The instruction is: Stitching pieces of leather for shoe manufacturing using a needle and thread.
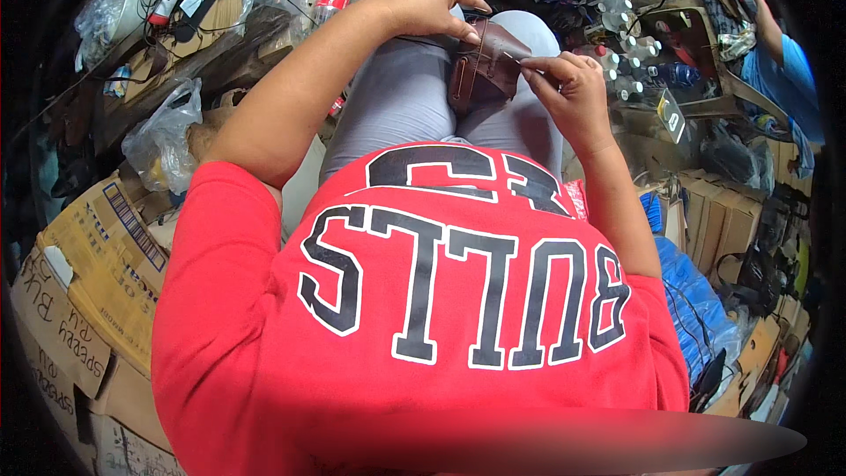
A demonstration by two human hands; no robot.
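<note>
The left hand (427,7) is arched over from a bent elbow, its thumb laid on the brown leather piece (483,70); whether its fingers are clamped there cannot be told. The right hand (573,84) is raised with the wrist bent inward, thumb and fingertips pinched on a thin tool (513,58). Between both hands, the leather is rested over the grey trousers (388,101).

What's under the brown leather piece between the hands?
Gray trousers show on both sides of the brown leather piece. Whatever lies directly beneath it is covered, so I can't tell.
</note>
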